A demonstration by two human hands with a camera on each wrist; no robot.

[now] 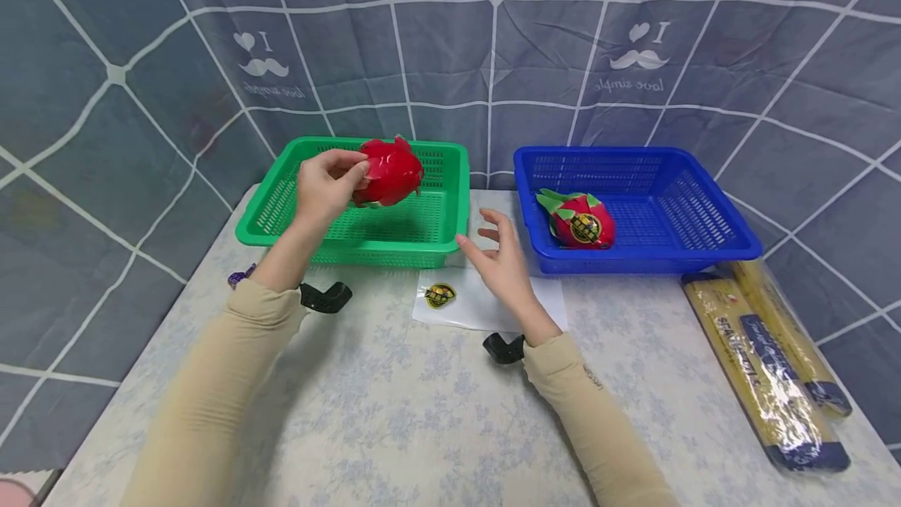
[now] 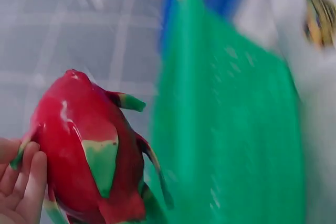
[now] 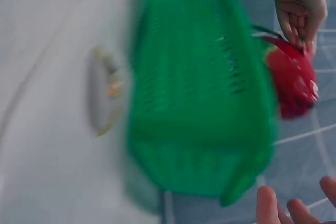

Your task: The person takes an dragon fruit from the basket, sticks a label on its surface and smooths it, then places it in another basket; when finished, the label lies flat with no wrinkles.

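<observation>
My left hand [image 1: 327, 186] pinches a red dragon fruit [image 1: 389, 172] by one of its scales, over the green basket [image 1: 352, 253]. In the left wrist view, the dragon fruit [image 2: 79, 145] shows green-tipped scales, and the thumb and fingers [image 2: 37, 182] grip one at its side. My right hand [image 1: 498, 257] hovers between the two baskets with fingers spread and nothing in them. Below it lies a white sheet [image 1: 486, 321] bearing a black and gold sticker [image 1: 439, 296]. A second dragon fruit [image 1: 583, 221], with a similar sticker on it, lies in the left part of the blue basket [image 1: 647, 264].
Two long yellow and navy packs [image 1: 767, 374] lie on the table at the right, one partly over the other. A tiled-pattern curtain [image 1: 450, 45] hangs behind the baskets. Black wrist-camera mounts [image 1: 326, 298] stick out beside both wrists.
</observation>
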